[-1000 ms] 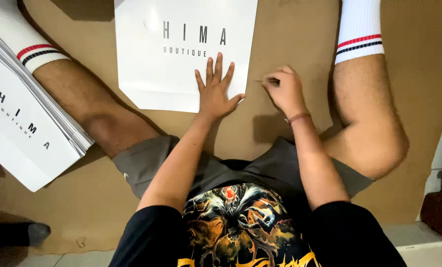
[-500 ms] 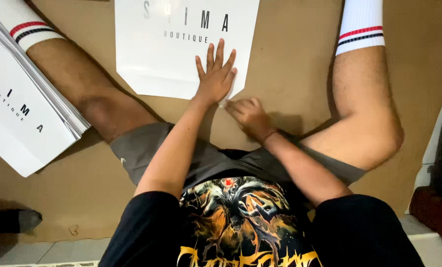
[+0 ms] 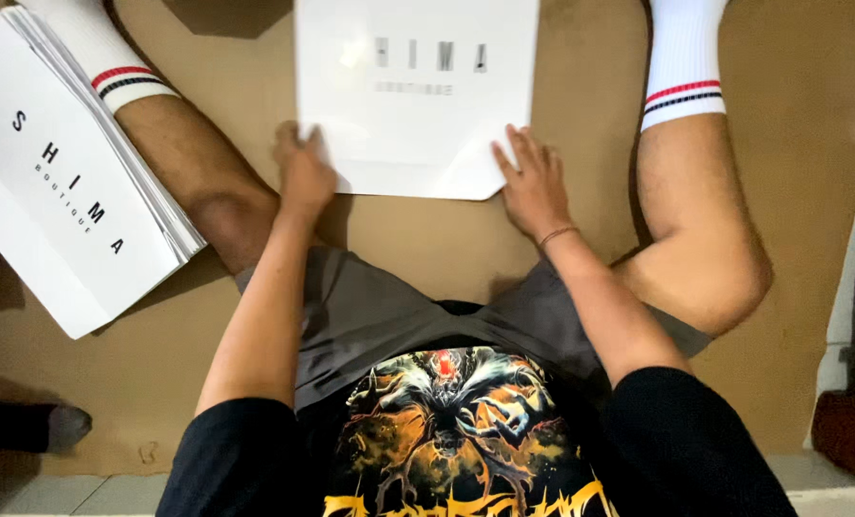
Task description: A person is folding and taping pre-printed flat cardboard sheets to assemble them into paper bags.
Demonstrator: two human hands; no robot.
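The left hand rests curled on the near left corner of the white flat bag, fingers bent over its edge; whether it pinches the paper I cannot tell. The right hand lies open and flat at the bag's near right corner, fingertips on it. The bag lies just beyond both hands, between the person's spread legs on the brown cardboard floor covering, each hand equally close. Well left of the bag, past the left leg, sits a stack of similar white bags.
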